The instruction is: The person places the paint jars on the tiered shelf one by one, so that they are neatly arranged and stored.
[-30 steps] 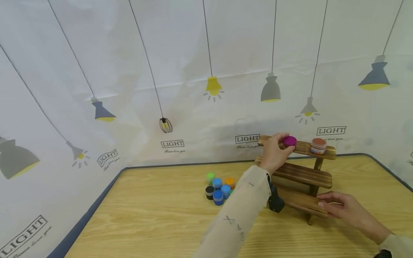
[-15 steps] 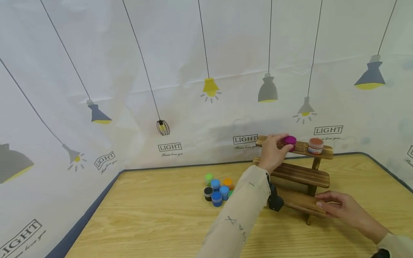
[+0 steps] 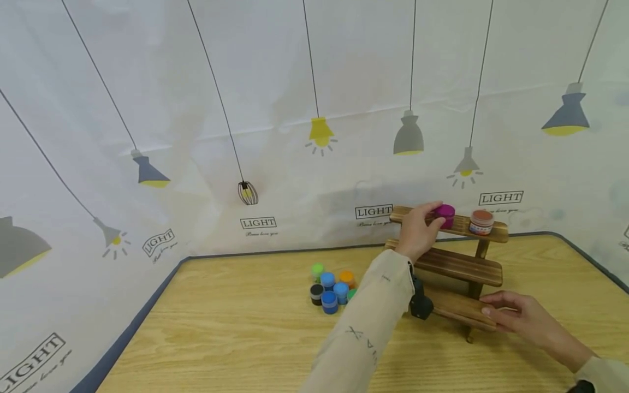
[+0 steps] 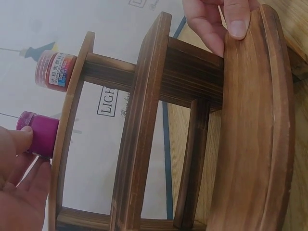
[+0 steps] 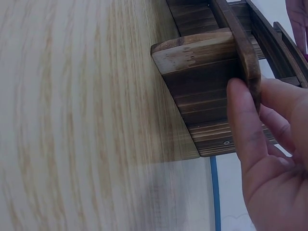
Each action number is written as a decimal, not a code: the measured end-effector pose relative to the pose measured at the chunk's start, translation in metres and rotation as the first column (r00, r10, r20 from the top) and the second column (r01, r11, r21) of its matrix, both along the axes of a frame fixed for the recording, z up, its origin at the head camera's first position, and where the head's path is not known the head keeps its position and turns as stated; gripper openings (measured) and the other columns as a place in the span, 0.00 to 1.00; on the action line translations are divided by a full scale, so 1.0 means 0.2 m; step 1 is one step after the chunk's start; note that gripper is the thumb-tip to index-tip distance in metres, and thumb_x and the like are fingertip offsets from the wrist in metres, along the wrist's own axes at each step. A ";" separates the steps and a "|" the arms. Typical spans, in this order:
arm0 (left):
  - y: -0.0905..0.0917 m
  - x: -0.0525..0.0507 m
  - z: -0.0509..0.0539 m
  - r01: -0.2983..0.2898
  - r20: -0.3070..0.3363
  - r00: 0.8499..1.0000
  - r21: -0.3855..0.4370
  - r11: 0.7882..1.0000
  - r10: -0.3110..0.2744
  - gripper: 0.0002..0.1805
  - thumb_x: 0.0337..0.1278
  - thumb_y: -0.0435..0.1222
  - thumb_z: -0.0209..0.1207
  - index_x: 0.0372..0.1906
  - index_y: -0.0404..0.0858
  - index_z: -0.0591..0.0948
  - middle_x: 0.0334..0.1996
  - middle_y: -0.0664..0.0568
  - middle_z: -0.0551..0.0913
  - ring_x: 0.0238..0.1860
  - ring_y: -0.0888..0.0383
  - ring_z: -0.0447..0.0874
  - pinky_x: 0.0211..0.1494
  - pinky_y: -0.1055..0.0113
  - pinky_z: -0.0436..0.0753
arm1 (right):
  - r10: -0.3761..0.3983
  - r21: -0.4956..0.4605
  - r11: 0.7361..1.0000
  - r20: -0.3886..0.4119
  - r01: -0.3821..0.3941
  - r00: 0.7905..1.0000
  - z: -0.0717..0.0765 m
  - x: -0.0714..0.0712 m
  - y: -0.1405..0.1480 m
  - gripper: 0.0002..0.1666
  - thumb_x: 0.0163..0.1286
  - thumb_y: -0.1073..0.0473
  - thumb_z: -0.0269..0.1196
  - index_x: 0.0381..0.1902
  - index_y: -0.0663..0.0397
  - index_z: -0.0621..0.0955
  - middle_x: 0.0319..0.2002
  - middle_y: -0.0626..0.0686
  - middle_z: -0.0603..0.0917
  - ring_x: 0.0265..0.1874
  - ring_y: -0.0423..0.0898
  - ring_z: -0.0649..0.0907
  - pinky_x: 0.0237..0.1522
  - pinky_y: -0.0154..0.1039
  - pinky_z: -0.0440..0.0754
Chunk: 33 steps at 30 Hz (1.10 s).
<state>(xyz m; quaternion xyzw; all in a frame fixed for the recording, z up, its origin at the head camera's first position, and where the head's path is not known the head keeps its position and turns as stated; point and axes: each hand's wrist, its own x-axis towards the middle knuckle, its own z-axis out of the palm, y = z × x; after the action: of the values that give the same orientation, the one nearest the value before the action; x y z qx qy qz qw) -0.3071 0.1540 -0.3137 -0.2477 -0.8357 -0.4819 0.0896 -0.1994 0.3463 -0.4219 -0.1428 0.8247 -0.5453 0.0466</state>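
My left hand (image 3: 416,233) is at the top tier of a three-tier wooden stand (image 3: 457,264), its thumb and fingers pinching a small purple paint jar (image 3: 446,216). The jar's base sits on the top board, as the left wrist view shows. To its right on that board stands a red-brown paint jar (image 3: 481,222) with a printed label, a small gap between the two. My right hand (image 3: 530,323) pinches the right end of the bottom board (image 5: 248,53), thumb on one face and fingers on the other.
Several paint jars cluster on the wood-grain table (image 3: 221,327) left of the stand: light green, black, orange (image 3: 346,278), green and blue (image 3: 330,302) ones. My left forearm partly covers the green one. Behind the table hangs a lamp-printed backdrop (image 3: 295,180).
The purple jar has moved right along the top board, closer to the red-brown jar, with my left hand. More of its side shows now. My right hand keeps its hold.
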 end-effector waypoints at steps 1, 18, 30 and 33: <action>0.00 0.00 0.00 0.003 0.002 1.000 -0.006 1.000 -0.003 0.19 0.58 0.36 0.54 0.56 0.47 0.74 0.47 0.57 0.78 0.45 0.67 0.75 0.40 0.79 0.72 | 0.002 -0.002 1.000 -0.004 -0.002 1.000 0.00 0.00 0.00 0.20 0.68 0.64 0.50 0.48 0.80 0.68 0.40 0.38 0.77 0.35 0.32 0.80 0.31 0.39 0.80; -0.03 0.01 0.01 0.063 -0.029 0.998 0.004 0.998 -0.063 0.23 0.56 0.36 0.56 0.58 0.46 0.71 0.47 0.53 0.78 0.43 0.65 0.76 0.37 0.81 0.72 | 0.013 -0.016 1.000 0.012 -0.013 1.000 -0.01 0.01 0.00 0.19 0.68 0.64 0.49 0.49 0.79 0.68 0.42 0.43 0.77 0.36 0.31 0.79 0.32 0.40 0.80; -0.19 0.01 -0.07 0.089 -0.127 0.989 0.069 0.994 -0.080 0.17 0.55 0.38 0.57 0.51 0.41 0.77 0.40 0.51 0.75 0.37 0.61 0.73 0.35 0.79 0.70 | 0.058 -0.045 0.997 -0.049 -0.060 0.997 -0.02 -0.01 0.01 0.13 0.68 0.66 0.49 0.47 0.64 0.75 0.38 0.29 0.77 0.35 0.33 0.80 0.31 0.39 0.80; -0.24 0.01 -0.13 0.088 -0.131 0.988 0.073 0.993 -0.078 0.16 0.55 0.38 0.57 0.49 0.39 0.77 0.37 0.51 0.74 0.35 0.59 0.73 0.33 0.79 0.71 | 0.050 -0.038 0.998 -0.057 -0.052 0.997 -0.02 -0.01 0.01 0.12 0.68 0.66 0.49 0.46 0.63 0.75 0.38 0.30 0.77 0.35 0.33 0.80 0.30 0.39 0.80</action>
<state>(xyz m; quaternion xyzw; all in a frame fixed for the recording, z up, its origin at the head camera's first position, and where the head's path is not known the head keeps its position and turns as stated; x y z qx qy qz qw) -0.3043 0.1054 -0.3398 -0.3088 -0.7975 -0.5010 0.1327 -0.2019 0.3491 -0.4257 -0.1798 0.8108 -0.5559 0.0345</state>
